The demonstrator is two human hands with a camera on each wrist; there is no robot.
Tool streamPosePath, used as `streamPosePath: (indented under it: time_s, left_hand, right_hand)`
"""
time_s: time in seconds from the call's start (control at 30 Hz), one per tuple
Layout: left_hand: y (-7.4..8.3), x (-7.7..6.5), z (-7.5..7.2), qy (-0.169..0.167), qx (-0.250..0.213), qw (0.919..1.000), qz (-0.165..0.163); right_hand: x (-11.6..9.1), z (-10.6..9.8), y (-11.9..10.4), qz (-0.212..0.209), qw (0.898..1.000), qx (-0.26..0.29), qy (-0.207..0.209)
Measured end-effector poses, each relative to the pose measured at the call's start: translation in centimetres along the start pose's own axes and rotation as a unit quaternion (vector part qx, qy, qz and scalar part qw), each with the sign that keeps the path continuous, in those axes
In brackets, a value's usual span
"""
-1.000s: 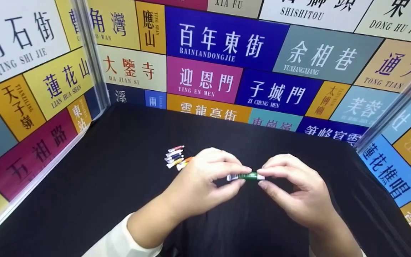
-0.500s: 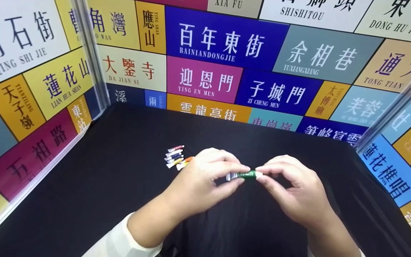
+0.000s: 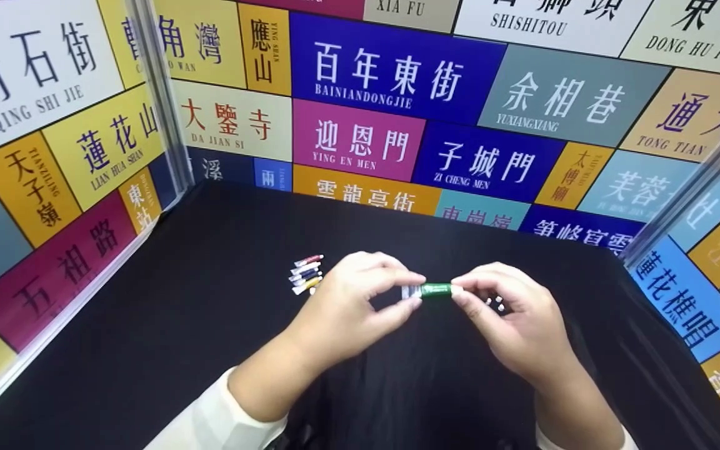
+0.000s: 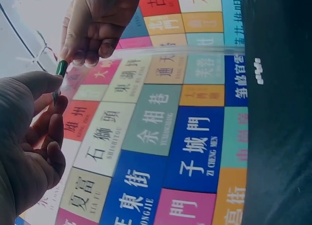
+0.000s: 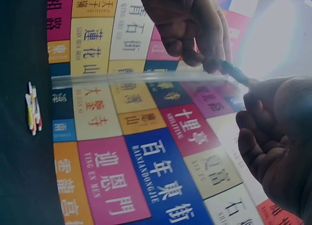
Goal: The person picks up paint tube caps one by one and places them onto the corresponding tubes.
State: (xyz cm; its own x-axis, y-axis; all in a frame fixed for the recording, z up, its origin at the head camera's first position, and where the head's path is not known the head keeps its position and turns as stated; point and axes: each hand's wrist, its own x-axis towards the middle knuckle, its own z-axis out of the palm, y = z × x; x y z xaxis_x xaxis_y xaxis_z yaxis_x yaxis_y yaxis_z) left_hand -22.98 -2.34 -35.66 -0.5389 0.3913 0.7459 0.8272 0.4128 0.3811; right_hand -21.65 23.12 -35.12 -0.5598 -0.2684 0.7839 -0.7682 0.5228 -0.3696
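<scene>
A small green paint tube (image 3: 437, 289) is held level between the two hands above the black cloth. My left hand (image 3: 350, 309) pinches its flat, pale end between thumb and fingers. At the other end, my right hand (image 3: 513, 315) pinches the cap end, whose cap is mostly hidden by the fingertips. In the left wrist view the green tube (image 4: 61, 68) shows between the two hands. Several small white caps (image 3: 500, 302), partly behind the right hand, lie on the cloth.
Several coloured paint tubes (image 3: 305, 273) lie in a group beyond the left hand, which covers part of it. Black cloth (image 3: 210, 325) covers the table. Printed panels (image 3: 391, 69) with clear corner strips stand around the back and sides.
Both hands have moved slightly away from the body, carrying the green paint tube. White caps now show behind the right hand. The left hand now hides most of the orange tube.
</scene>
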Motion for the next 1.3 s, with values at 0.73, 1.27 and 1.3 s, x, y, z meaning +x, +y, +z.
streamPosePath:
  time_s: [0.73, 1.27, 1.3]
  left_hand:
    - [-4.9, -0.4, 2.6, -0.064, 0.017, 0.9957, -0.065]
    - [-7.8, -1.8, 5.7, -0.126, 0.021, 0.9868, -0.099]
    - [-8.0, -1.9, 5.9, -0.133, 0.02, 0.9856, -0.103]
  right_hand:
    - [-0.2, 2.0, 5.2, 0.144, 0.983, -0.012, -0.116]
    - [-0.7, 1.9, 9.3, 0.223, 0.967, 0.005, -0.122]
    - [-0.7, 1.9, 9.7, 0.23, 0.965, 0.003, -0.122]
